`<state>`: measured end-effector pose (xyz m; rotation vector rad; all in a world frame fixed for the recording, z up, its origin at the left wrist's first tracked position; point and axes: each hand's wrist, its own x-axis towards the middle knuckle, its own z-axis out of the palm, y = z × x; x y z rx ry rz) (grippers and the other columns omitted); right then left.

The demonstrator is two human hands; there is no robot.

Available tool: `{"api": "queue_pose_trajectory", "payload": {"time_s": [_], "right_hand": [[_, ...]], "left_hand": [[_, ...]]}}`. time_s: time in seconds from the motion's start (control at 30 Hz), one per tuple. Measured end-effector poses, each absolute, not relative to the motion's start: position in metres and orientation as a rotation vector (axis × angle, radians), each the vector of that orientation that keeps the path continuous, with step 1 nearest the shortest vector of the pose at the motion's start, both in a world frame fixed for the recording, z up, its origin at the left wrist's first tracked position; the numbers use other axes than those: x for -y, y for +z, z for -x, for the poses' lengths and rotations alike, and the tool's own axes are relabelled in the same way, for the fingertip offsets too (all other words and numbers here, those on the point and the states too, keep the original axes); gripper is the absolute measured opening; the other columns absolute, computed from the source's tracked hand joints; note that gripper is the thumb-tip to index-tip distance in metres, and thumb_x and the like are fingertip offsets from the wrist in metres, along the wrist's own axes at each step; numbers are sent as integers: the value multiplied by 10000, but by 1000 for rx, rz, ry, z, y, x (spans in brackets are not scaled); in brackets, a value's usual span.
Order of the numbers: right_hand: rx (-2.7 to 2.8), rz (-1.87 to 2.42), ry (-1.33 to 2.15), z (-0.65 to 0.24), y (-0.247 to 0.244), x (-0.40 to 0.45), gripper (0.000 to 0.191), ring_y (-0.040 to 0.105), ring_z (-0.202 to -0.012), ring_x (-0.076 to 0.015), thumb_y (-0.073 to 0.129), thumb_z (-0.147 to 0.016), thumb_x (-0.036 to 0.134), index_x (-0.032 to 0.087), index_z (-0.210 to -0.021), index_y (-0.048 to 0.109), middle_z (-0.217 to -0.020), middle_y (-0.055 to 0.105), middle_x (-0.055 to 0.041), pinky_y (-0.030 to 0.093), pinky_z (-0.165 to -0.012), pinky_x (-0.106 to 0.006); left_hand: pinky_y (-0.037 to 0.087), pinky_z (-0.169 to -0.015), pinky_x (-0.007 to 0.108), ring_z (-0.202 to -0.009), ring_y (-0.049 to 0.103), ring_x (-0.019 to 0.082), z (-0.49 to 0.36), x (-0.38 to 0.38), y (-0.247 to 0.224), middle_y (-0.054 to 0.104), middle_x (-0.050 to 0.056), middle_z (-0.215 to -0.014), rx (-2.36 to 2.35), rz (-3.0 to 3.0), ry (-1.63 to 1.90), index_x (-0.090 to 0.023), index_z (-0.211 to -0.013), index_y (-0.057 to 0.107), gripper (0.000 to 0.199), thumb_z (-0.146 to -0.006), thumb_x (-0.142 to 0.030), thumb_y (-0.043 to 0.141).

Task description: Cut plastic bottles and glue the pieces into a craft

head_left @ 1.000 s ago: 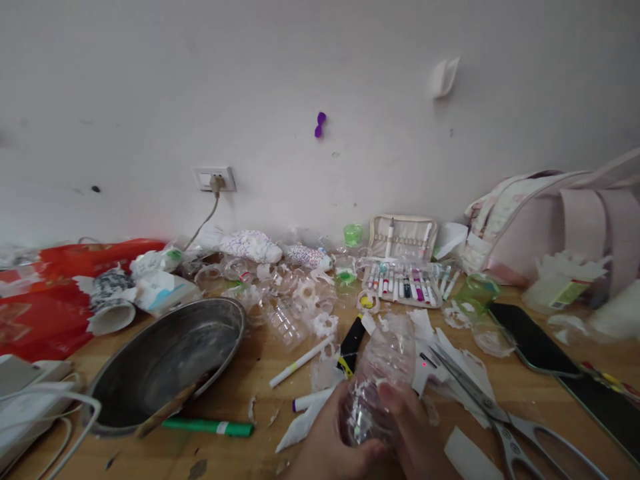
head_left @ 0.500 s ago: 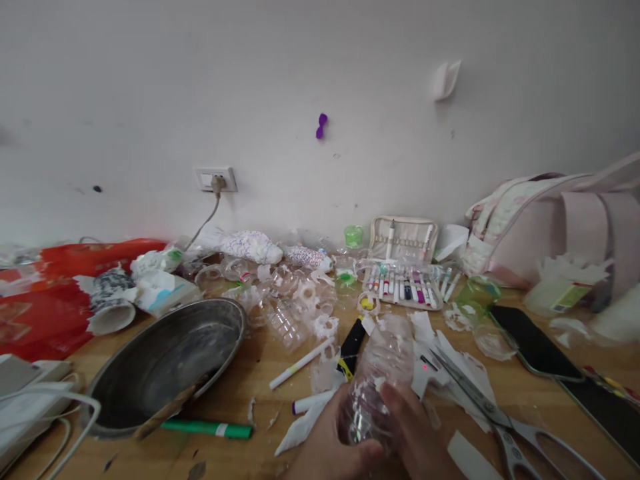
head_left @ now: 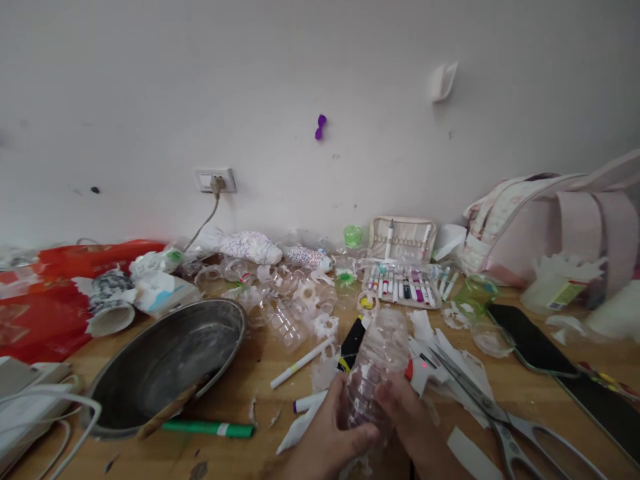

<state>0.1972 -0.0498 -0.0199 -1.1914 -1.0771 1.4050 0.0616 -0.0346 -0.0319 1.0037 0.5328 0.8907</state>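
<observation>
A clear ribbed plastic bottle (head_left: pixel 381 347) lies tilted between my hands at the front of the table, its far end pointing toward the wall. My left hand (head_left: pixel 336 433) wraps round its left side, thumb across the near part. From the right, my right hand (head_left: pixel 407 417) grips the same bottle with its fingers against the side. The bottle's near end is partly hidden by the hands. Just beyond the left hand lie a black and yellow utility knife (head_left: pixel 352 343) and a white marker with a purple end (head_left: pixel 309 402). Large scissors (head_left: pixel 487 403) rest open right of my right hand.
A dark metal basin (head_left: pixel 167 360) stands left, with a green marker (head_left: pixel 213 428) beside it. Plastic scraps and two decorated fish shapes (head_left: pixel 253 247) line the wall. A marker case (head_left: pixel 404 287), phone (head_left: pixel 533 340) and pink bag (head_left: pixel 530 230) sit back and right.
Both hands still hold the bottle, which has turned or shifted slightly between them. A red bit now shows beside its right side. The view has moved very slightly.
</observation>
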Motion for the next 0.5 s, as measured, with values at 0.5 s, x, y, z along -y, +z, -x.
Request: {"api": "queue_pose_trajectory", "payload": {"time_s": [0.5], "right_hand": [[1584, 2295, 556, -254, -4, 45, 461, 563, -618, -361, 501, -732, 537, 274, -377, 369, -521, 560, -125, 306, -597, -426]], "left_hand": [[443, -643, 274, -715, 629, 165, -55, 38, -25, 678, 18, -909, -699, -684, 1052, -245, -1135, 506, 479, -742, -475, 654]]}}
